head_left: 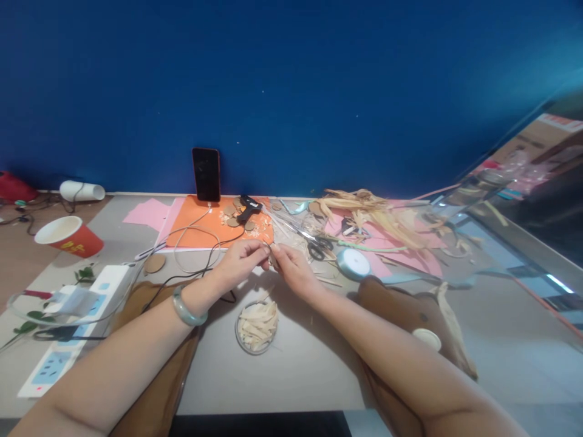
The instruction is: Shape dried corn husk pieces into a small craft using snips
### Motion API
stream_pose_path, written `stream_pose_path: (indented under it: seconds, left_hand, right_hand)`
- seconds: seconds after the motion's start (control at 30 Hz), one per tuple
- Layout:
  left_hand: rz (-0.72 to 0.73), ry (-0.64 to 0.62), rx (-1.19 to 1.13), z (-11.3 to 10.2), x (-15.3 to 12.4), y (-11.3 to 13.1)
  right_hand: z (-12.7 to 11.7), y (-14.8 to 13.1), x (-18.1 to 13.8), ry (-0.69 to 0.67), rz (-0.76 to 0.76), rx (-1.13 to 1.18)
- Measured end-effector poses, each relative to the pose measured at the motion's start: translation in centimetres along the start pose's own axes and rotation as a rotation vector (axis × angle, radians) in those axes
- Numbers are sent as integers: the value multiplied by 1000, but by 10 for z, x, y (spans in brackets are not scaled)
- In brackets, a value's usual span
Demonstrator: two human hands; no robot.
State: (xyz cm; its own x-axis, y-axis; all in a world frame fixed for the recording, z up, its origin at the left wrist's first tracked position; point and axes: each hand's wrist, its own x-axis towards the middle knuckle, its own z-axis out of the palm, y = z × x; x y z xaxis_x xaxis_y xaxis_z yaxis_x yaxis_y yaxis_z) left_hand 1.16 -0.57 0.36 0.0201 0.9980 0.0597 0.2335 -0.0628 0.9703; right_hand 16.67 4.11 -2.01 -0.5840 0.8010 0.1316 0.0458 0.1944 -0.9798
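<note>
My left hand (246, 258) and my right hand (294, 267) meet over the middle of the table, fingertips pinched close together. Between them shows a sliver of a small brown piece (273, 260), mostly covered by my fingers, so its kind is unclear. Right below the hands stands a round clear bowl (237, 341) full of pale, dry strips (257, 328). Beyond my fingers, a black glue gun (249, 209) lies on an orange sheet (182, 224) with several brown discs (233, 222). Black-handled scissors (319, 247) rest just past my right hand.
A phone (206, 175) leans against the blue wall (291, 91). A ribbon spool (354, 263), dried husks (359, 200) and pink paper (423, 258) lie right. At left are a red paper cup (75, 238), a power strip (107, 291) and trailing cables (182, 274).
</note>
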Motion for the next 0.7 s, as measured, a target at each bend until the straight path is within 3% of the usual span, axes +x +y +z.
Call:
stream_pose_path:
  seconds: [0.27, 0.53, 0.7]
  left_hand:
    - [-30, -20, 12, 0, 0, -1]
    - [-74, 3, -141, 0, 1, 3]
    - [-90, -65, -117, 1, 2, -6]
  right_hand:
    - [0, -5, -2, 37, -9, -56]
    - [-1, -2, 4, 122, 177, 241]
    - [-4, -13, 0, 81, 150, 165]
